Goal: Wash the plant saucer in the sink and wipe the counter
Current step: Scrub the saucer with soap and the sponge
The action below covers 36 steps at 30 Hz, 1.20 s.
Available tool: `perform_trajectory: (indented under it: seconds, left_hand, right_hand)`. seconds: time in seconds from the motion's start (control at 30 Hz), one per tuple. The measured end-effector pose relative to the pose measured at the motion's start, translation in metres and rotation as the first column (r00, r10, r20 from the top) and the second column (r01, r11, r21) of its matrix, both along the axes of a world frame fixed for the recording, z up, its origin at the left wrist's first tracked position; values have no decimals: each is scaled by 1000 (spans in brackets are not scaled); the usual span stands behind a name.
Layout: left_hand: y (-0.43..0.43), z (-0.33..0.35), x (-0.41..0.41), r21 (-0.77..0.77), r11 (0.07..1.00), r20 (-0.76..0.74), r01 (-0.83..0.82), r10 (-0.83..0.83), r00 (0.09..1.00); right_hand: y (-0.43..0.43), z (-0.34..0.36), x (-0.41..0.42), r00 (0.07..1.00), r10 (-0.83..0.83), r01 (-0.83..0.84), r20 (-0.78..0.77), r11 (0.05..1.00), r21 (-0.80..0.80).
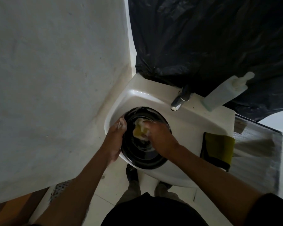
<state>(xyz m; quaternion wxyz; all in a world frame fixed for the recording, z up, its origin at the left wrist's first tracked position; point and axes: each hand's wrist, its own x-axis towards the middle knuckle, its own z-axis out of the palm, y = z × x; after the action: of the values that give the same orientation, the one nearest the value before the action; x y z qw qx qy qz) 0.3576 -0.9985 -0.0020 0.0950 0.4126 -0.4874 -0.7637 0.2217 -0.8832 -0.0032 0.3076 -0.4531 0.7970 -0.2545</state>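
A round black plant saucer lies in the white sink, streaked with soap foam. My left hand grips its left rim, fingers foamy. My right hand presses a yellow soapy sponge against the saucer's inside; the fingers cover part of the sponge.
A chrome tap stands at the sink's back, a clear soap pump bottle to its right. A yellow-and-black cloth lies on the sink's right edge beside a counter. Black plastic sheeting hangs behind; a white wall is on the left.
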Motion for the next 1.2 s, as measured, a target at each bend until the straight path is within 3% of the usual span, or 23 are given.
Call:
perform_trajectory:
  seconds: [0.1, 0.33, 0.43, 0.53, 0.63, 0.77, 0.87, 0.97, 1.13, 1.2]
  left_hand:
    - [4, -2, -2, -11, 999, -10, -34, 34, 999]
    - [-6, -8, 7, 6, 990, -30, -140, 140, 990]
    - [-6, -7, 10, 32, 996, -68, -83, 85, 994]
    - [7, -7, 1, 28, 999, -73, 19, -17, 997]
    - [12, -7, -9, -1, 999, -31, -42, 42, 999]
    - [-6, -11, 4, 34, 988, -64, -153, 155, 986]
    - [-10, -13, 13, 10, 996, -44, -91, 91, 995]
    - [-6, -17, 10, 0, 999, -39, -34, 34, 999]
    - [8, -13, -3, -59, 998, -36, -18, 16, 999]
    - [5, -15, -1, -92, 994, -5, -57, 57, 998]
  right_hand:
    - [-5, 4, -1, 1000, -20, 20, 1, 1000, -16]
    - [14, -4, 1, 996, 92, -93, 11, 989, 116]
    - [18, -6, -29, 990, -22, 40, -138, 991, 128]
    - [-2, -1, -28, 982, -117, 125, -145, 991, 48]
    - [-16, 13, 9, 992, 2, -5, -125, 1000, -27]
    - [7, 10, 23, 962, 226, -216, -152, 973, 78]
    - [15, 9, -12, 971, 95, -84, -221, 995, 60]
    - [3, 3, -34, 936, 112, -112, -333, 994, 19]
    - [-24, 3, -11, 981, 37, -44, -192, 998, -33]
    - [-22, 3, 11, 990, 84, -91, -110, 994, -66]
